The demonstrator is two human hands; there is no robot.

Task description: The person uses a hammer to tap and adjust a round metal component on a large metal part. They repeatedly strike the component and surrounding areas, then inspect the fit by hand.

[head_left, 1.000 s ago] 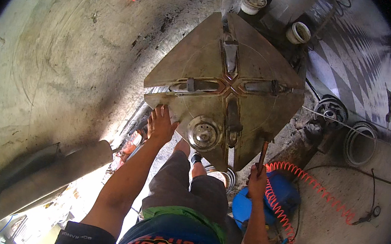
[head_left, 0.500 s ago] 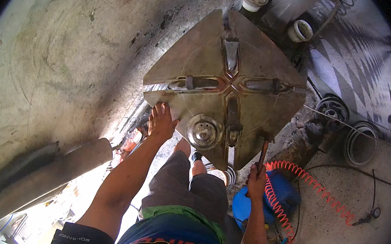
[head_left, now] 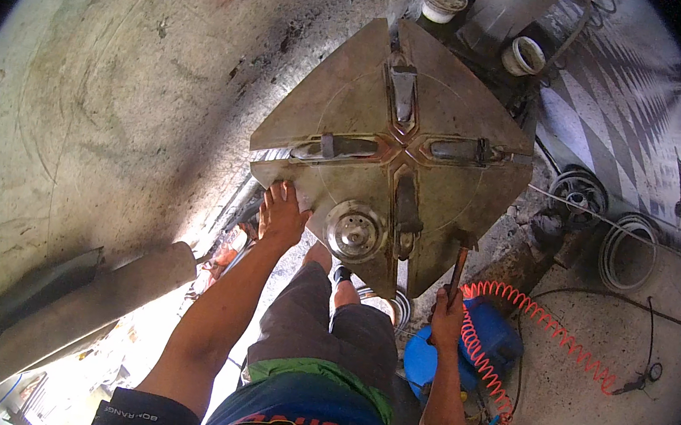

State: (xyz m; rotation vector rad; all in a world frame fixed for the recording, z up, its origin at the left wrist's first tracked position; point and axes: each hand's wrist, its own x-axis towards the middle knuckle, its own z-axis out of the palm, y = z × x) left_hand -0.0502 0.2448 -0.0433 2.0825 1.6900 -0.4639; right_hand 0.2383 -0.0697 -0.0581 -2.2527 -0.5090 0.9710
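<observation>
In front of me stands a tyre changer turntable (head_left: 340,110), a squarish metal plate with a cross of slots and a clamp jaw in each arm. On its near part lies a round silver metal disc (head_left: 353,232) with small holes, like a hub cap. My left hand (head_left: 280,216) rests with fingers spread on the plate's near-left edge. My right hand (head_left: 447,312) is wrapped round the handle of a hammer (head_left: 460,265). The hammer's head lies over the plate's near-right edge; whether it touches is hard to tell.
A blue tank (head_left: 474,335) with a coiled red air hose (head_left: 568,334) stands at the right. Two white buckets, one nearer (head_left: 523,56), sit at the back. A wheel rim (head_left: 579,191) and a coil of cable (head_left: 629,250) lie right; a curved grey panel (head_left: 82,312) is at left.
</observation>
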